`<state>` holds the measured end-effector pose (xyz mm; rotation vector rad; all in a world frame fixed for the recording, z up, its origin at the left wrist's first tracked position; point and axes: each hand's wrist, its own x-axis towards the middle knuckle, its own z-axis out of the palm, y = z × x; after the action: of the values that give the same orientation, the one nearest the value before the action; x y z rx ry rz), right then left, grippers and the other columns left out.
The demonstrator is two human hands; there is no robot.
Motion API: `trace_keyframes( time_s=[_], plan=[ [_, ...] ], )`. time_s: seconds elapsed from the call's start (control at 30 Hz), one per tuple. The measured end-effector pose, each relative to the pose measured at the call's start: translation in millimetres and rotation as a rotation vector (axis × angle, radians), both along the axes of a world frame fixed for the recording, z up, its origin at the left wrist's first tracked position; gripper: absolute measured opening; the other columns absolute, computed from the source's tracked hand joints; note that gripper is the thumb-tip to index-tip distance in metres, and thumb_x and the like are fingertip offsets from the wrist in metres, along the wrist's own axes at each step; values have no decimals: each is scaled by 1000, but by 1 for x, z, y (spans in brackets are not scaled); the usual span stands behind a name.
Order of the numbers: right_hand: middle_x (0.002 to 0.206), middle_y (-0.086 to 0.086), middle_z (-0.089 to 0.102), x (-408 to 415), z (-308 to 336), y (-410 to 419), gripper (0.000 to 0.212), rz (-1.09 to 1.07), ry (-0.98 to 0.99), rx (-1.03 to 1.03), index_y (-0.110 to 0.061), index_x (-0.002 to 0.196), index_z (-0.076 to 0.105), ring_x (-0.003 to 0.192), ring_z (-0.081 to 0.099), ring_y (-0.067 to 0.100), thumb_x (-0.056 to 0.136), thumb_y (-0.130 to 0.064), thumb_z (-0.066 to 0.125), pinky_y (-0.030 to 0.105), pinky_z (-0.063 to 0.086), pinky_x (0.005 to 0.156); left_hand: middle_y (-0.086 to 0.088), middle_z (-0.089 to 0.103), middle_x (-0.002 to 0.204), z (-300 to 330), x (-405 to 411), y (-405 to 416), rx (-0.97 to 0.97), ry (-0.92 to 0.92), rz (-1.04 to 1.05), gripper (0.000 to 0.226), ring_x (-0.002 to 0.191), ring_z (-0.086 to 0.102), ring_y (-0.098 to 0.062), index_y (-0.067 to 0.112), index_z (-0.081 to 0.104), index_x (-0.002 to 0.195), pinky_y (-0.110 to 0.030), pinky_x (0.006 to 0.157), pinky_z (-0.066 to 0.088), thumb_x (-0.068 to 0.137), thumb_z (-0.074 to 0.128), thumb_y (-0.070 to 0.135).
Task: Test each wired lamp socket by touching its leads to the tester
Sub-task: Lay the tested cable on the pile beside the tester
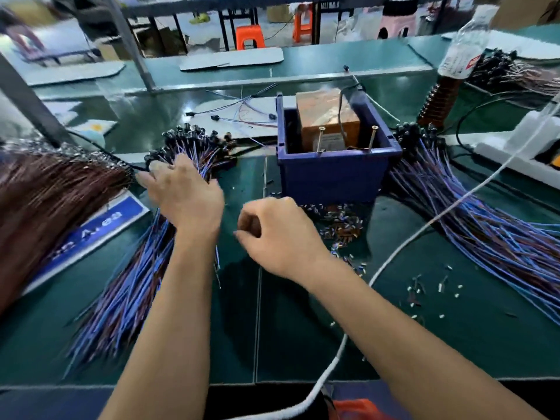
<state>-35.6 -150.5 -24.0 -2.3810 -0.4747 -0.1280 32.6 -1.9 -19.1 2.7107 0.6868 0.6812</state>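
Observation:
A big bundle of wired lamp sockets [127, 286] with blue and brown leads and black heads lies at the left on the green bench. My left hand [185, 192] rests on the bundle near the black socket heads, fingers spread among the wires; whether it grips one I cannot tell. My right hand [278, 234] hovers over the bench in front of the tester, fingers curled shut, with nothing visible in it. The tester [328, 122], a brown block with two upright metal screws, sits in a dark blue bin [333, 174]. A second socket bundle [472, 213] lies at the right.
A brown wire bundle [45, 201] and a blue sign [91, 234] lie far left. Small cut sleeves [342, 225] litter the bench before the bin. A white cable [403, 247] crosses the right side. A water bottle [463, 43] and a white device [521, 144] stand at the right.

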Motion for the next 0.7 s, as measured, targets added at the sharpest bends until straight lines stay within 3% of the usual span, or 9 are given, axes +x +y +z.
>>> trace_keyframes(
  time_s=[0.13,0.23,0.33,0.4,0.5,0.6,0.67,0.7],
  plan=[
    [96,13,73,28,-3,37,6,65,172,-120,-17,88,67,94,67,38,85,-23,66,35,55,77,-18,57,127,-2,0,11,-54,-12,5,31,120,48,-40,14,64,115,-42,98,39,85,66,8],
    [100,11,73,40,-5,43,11,49,223,-189,-19,96,70,96,66,36,89,-27,67,30,47,72,-15,64,119,-3,0,13,-95,-90,-2,17,116,51,-37,14,69,108,-40,97,40,92,64,12],
    [96,5,73,44,-4,38,14,55,255,-154,-23,90,70,91,66,29,91,-36,74,27,42,71,-13,66,115,-1,-2,16,-121,-144,23,13,118,49,-36,15,72,105,-38,98,39,95,66,20],
    [92,2,73,43,-5,34,17,70,284,-113,-25,86,68,86,65,26,92,-39,76,29,47,73,-10,67,113,1,-4,12,-110,-220,21,13,117,49,-34,15,70,104,-36,97,38,96,66,24],
    [84,2,73,40,-6,31,14,82,338,6,-27,86,67,77,65,24,93,-36,74,38,60,78,-7,65,98,5,-6,-1,-188,-398,-45,11,103,57,-34,11,57,101,-34,81,36,100,57,23],
    [90,7,73,34,-8,31,17,54,340,197,-22,106,65,82,69,30,98,-37,67,49,60,80,-4,69,94,7,-5,-14,-581,-502,-244,11,78,69,-34,9,42,105,-37,64,46,106,39,19],
    [97,4,68,30,-8,30,25,18,316,366,-20,123,60,88,67,27,103,-35,60,53,57,85,-10,76,92,12,-6,-20,-980,-516,-396,10,49,64,-29,15,33,99,-28,44,38,109,31,19],
    [102,3,66,28,-8,29,27,14,319,460,-19,129,57,93,66,26,106,-33,56,56,55,89,-12,77,88,15,-7,-22,-1154,-525,-446,13,40,54,-24,17,30,97,-25,41,32,110,30,18]
  ],
)
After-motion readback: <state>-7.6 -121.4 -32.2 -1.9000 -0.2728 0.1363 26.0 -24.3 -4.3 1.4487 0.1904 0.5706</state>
